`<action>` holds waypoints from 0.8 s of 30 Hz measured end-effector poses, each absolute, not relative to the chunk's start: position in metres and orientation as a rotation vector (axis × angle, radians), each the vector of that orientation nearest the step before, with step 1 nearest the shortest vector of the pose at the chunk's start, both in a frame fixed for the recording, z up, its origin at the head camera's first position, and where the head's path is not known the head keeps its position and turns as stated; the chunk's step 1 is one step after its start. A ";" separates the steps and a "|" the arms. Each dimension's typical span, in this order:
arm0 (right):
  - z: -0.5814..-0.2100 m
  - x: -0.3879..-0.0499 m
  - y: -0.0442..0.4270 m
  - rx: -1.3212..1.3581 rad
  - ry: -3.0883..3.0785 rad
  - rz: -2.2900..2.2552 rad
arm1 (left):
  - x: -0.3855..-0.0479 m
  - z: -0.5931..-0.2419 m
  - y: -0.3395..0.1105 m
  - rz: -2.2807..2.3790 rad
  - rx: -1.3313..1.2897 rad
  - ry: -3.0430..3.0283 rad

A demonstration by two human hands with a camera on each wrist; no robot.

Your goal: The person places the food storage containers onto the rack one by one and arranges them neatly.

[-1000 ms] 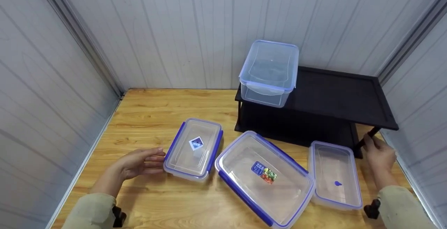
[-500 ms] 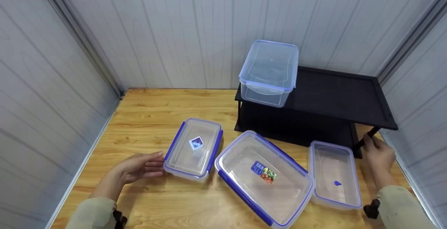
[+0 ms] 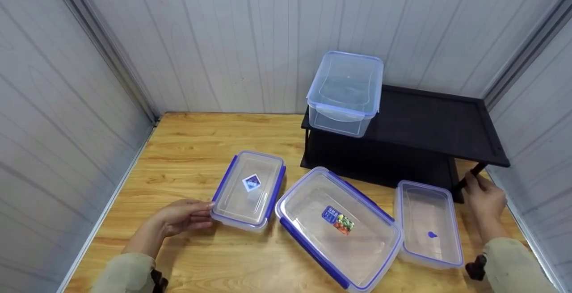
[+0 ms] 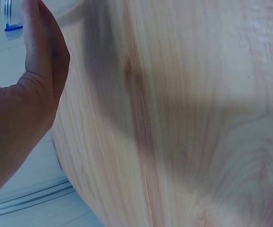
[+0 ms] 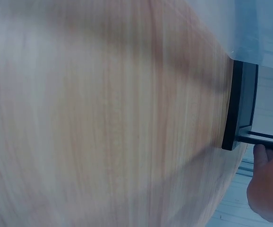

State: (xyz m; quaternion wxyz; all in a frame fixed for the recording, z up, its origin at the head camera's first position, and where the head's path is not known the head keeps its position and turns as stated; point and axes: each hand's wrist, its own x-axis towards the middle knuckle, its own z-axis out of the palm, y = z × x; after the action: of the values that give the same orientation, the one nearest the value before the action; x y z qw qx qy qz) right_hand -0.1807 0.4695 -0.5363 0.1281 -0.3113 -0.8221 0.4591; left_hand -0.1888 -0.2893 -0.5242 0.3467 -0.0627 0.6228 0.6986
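Note:
My left hand (image 3: 187, 217) is beside the near left corner of a clear lidded food container (image 3: 248, 190) with blue side clips and a diamond sticker. Its fingertips reach that container's left clip; contact is hard to tell. In the left wrist view the fingers (image 4: 39, 52) are extended, with a piece of the container (image 4: 13, 28) beyond them. On the far right my right hand (image 3: 487, 199) grips the front right post (image 3: 473, 174) of a black two-tier rack (image 3: 438, 123). The right wrist view shows part of this hand (image 5: 271, 189) at the post (image 5: 264, 138).
A larger clear container (image 3: 339, 230) with a vegetable label lies slanted in the middle. Against its right end stands a narrower container (image 3: 431, 221) with a blue valve. A deep container (image 3: 344, 92) sits on the rack's upper shelf, left end. Panel walls (image 3: 241, 38) enclose the wooden table (image 3: 192, 141).
My left hand has shifted slightly right and down, its thumb now at the container's left clip. The right hand stays on the rack post, and the containers have not visibly moved.

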 end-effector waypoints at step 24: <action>-0.534 -0.179 0.470 -0.889 -2.412 1.366 | -0.191 -0.529 -0.280 1.838 -0.181 1.605</action>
State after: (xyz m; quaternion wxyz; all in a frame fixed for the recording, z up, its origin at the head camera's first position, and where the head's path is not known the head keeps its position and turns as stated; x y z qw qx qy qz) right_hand -0.1789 0.4701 -0.5342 0.1150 -0.3033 -0.8231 0.4662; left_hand -0.1914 -0.2799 -0.5294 0.3404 -0.0695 0.6169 0.7063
